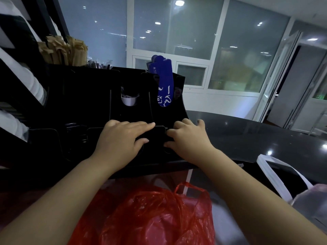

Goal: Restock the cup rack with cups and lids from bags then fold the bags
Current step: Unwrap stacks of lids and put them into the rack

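Note:
A black cup rack (88, 103) stands on the dark counter. Both my hands are at its lower front slot on the right. My left hand (122, 138) lies over a black lid stack (155, 137), fingers on top and thumb beneath it. My right hand (187, 137) meets the same stack from the right with its fingers curled against it. The stack is dark and partly hidden, so its exact shape is unclear. A crumpled red plastic bag (155, 214) lies below my forearms. At the right sits a white bag (276, 170) with loop handles.
White cup stacks (33, 84) fill the rack's left side. Brown paper-wrapped straws (62, 50) stand behind the rack. A blue printed item (164, 82) and a silver piece (129, 100) sit in upper slots. The glossy black counter (256, 135) extends right; windows and a door are behind.

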A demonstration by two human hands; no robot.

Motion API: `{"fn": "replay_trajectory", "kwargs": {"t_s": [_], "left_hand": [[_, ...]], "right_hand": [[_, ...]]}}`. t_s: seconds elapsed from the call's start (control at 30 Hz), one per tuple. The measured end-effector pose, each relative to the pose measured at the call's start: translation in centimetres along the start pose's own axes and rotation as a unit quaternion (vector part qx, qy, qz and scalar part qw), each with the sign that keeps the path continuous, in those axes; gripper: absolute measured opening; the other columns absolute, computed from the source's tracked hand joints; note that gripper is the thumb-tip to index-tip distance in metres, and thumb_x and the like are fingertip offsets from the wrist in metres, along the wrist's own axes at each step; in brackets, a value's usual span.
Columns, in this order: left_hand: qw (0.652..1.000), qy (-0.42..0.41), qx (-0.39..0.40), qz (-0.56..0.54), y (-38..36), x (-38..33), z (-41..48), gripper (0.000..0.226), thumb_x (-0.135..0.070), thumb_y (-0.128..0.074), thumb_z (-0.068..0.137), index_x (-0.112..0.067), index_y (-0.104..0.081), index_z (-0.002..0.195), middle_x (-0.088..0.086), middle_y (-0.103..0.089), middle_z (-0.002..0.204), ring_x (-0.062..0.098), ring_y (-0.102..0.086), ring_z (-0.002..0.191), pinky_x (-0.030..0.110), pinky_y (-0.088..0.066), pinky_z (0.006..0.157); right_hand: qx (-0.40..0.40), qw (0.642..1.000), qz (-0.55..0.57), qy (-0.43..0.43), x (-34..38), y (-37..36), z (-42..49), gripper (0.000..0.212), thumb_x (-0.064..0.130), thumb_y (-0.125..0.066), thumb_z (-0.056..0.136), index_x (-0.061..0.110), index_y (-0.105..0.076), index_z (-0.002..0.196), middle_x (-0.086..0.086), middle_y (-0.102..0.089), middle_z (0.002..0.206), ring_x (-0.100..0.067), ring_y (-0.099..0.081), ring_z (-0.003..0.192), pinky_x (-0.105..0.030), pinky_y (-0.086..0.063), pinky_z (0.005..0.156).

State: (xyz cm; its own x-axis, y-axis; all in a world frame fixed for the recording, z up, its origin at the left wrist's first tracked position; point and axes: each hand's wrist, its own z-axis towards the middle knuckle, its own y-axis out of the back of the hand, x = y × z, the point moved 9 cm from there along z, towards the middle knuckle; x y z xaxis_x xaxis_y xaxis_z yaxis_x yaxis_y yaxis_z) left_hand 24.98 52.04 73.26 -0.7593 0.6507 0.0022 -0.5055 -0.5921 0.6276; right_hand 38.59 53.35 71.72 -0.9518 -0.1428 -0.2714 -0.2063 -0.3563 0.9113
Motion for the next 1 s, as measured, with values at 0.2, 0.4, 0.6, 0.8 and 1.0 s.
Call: {"fn": "replay_trajectory", "kwargs": {"t_s": [0.2,0.4,0.6,0.8,1.0], "left_hand": [[1.000,0.003,0.004,-0.016,-0.1,0.0,0.0,0.041,-0.033,-0.063,0.076,-0.027,-0.065,0.116,-0.009,-0.070,0.107,0.012,-0.067,0.075,0.032,-0.037,0.074],[1.000,0.007,0.010,-0.017,-0.1,-0.1,-0.2,0.048,-0.021,-0.081,0.072,-0.025,-0.066,0.117,-0.008,-0.070,0.107,0.013,-0.067,0.076,0.033,-0.037,0.076],[0.996,0.004,0.049,-0.070,0.2,0.0,-0.2,0.044,-0.020,-0.073,0.081,-0.022,-0.061,0.124,-0.006,-0.064,0.120,0.016,-0.060,0.108,0.032,-0.032,0.093],[0.993,0.061,-0.039,-0.093,4.5,1.5,-1.0,0.030,-0.009,-0.070,0.082,-0.012,-0.066,0.112,-0.001,-0.061,0.109,0.013,-0.055,0.106,0.011,-0.033,0.090],[0.993,0.114,-0.012,-0.027,5.2,3.7,-3.1,0.031,-0.005,-0.072,0.079,-0.006,-0.066,0.109,0.004,-0.061,0.104,0.023,-0.057,0.102,0.019,-0.034,0.086]], "right_hand": [[0.018,0.999,0.024,0.016,-1.1,0.0,-0.1,0.036,0.038,-0.051,0.096,0.032,-0.052,0.131,0.004,-0.053,0.126,-0.022,-0.039,0.122,-0.050,-0.036,0.096],[-0.016,0.999,0.030,0.008,0.6,0.0,0.3,0.026,0.041,-0.051,0.095,0.028,-0.065,0.113,0.005,-0.053,0.108,-0.020,-0.042,0.114,-0.054,-0.029,0.103],[-0.050,0.995,0.089,-0.006,-0.5,1.1,-0.4,0.029,0.040,-0.051,0.095,0.029,-0.063,0.119,0.008,-0.056,0.121,-0.019,-0.043,0.118,-0.051,-0.035,0.100],[-0.238,0.946,0.220,-0.007,-1.3,6.2,-1.8,0.018,0.032,-0.066,0.088,0.018,-0.071,0.097,0.004,-0.068,0.094,-0.023,-0.058,0.092,-0.041,-0.049,0.076],[-0.211,0.949,0.224,0.075,3.6,8.1,-0.1,0.026,0.038,-0.065,0.088,0.019,-0.069,0.104,0.003,-0.066,0.099,-0.021,-0.056,0.097,-0.043,-0.049,0.080]]}}
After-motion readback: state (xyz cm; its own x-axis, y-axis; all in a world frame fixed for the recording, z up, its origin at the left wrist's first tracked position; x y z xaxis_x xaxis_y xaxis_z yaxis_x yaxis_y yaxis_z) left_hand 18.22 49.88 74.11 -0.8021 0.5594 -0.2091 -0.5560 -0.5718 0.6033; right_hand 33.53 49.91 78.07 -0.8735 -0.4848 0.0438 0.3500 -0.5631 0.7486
